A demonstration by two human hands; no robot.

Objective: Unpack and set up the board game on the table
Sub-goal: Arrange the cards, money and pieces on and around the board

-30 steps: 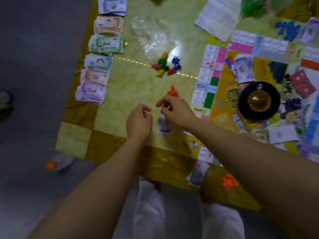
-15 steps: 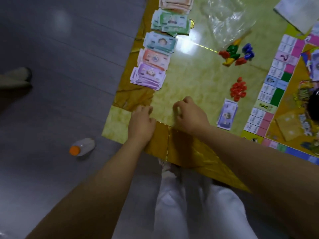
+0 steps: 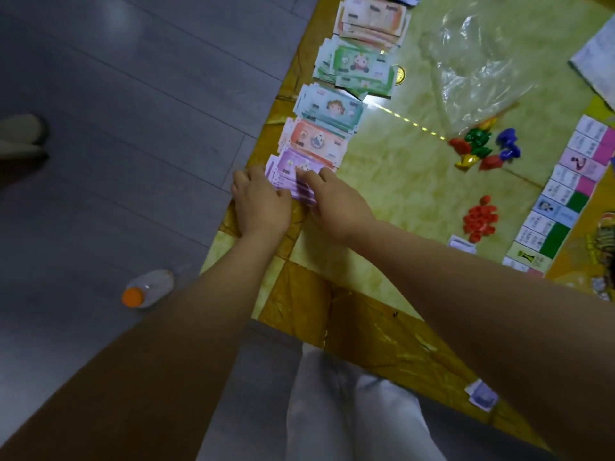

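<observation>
Head — left hand (image 3: 263, 202), right hand (image 3: 336, 201) fingertips (image 3: 307, 176) on notes (image 3: 290, 164)

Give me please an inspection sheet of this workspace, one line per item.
Surface: yellow-green marbled table cover with a brown border.
Job's things: paper play-money stacks in a row, purple stack nearest; printed game board at right; coloured plastic pawns; pile of small red pieces.
Clutter: crumpled clear plastic bag; purple card at the near edge.
Hands: left hand and right hand both touch the purple stack; grip unclear.
Cables: nothing seen.
Surroundings: grey plank floor; clear bottle with orange cap lying on it.
</observation>
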